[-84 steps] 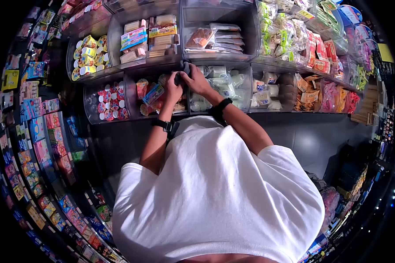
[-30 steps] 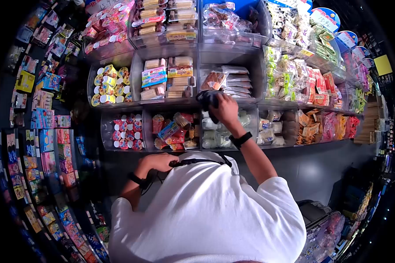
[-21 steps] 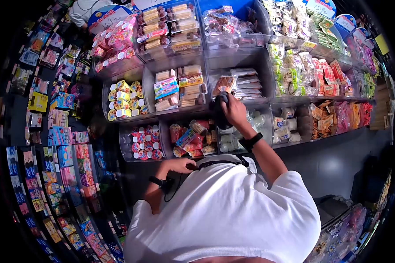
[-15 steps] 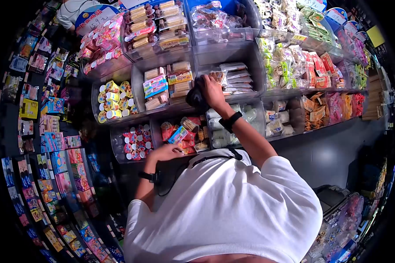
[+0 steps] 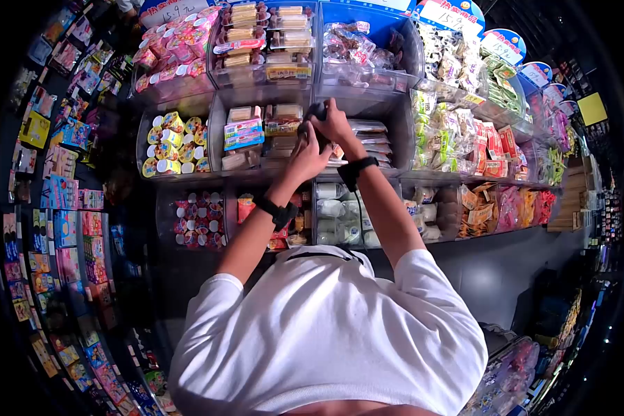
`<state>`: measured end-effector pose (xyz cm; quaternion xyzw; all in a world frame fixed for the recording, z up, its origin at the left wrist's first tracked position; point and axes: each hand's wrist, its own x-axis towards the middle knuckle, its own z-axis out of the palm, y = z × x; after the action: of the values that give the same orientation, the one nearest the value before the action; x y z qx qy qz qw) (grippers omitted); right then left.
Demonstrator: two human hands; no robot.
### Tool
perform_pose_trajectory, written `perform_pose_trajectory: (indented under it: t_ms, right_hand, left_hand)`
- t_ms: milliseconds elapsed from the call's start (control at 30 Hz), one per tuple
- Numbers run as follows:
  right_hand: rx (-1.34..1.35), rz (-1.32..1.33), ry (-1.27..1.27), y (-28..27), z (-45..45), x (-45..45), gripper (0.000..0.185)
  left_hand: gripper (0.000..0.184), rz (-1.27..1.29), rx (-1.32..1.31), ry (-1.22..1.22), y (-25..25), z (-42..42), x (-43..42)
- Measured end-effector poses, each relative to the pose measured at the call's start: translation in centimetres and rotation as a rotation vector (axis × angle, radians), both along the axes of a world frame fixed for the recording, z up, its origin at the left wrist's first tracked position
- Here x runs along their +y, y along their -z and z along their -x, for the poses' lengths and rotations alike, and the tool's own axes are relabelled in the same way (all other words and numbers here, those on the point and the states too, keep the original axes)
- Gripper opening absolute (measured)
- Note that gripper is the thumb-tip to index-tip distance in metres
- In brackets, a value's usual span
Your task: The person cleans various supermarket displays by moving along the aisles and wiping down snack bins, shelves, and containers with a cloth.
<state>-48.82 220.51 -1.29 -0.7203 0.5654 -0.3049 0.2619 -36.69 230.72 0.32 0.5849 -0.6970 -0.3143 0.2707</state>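
A dark cloth (image 5: 317,111) is bunched up between my hands, over the divider in the middle row of clear bins. My left hand (image 5: 308,157) is closed on its lower left part. On the right, my right hand (image 5: 334,123) grips the cloth from above, fingers bent. Left of the hands lie packs of wafer-like sticks with a blue and pink pack (image 5: 243,134) on top. Flat clear packets (image 5: 373,142) are stacked just right of my right wrist. Both wrists wear black bands.
Yellow-lidded cups (image 5: 174,144) fill a bin at the left. White round packets (image 5: 338,220) sit in the lower row, near my forearms. Red and white packets (image 5: 491,149) stand at the right. Price signs (image 5: 453,14) rise behind. Racks of small packs (image 5: 66,243) line the left side.
My left hand has come up from near the lower bins to the cloth, which it now holds too. My right hand has moved up slightly with the cloth.
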Motion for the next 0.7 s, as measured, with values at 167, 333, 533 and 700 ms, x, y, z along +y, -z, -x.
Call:
perform_pose_trajectory:
  t_ms: [167,333,533,700]
  right_hand:
    - [-0.042,-0.010,-0.139,1.8,1.8,3.9,0.058]
    - [-0.023,-0.032,0.035,1.4,0.3,-1.4,0.058]
    - [0.088,-0.178,0.004,-0.3,0.5,-6.6,0.072]
    - [0.100,-0.182,0.174,0.2,-0.9,-8.2,0.076]
  left_hand:
    - [0.096,0.051,-0.502,0.099,2.2,1.1,4.4]
    - [0.080,0.171,-0.488,0.018,2.6,3.1,-0.8]
    - [0.017,0.343,-0.573,0.054,0.6,2.5,-4.6]
    - [0.008,0.582,-0.583,-0.109,2.3,2.0,-7.7]
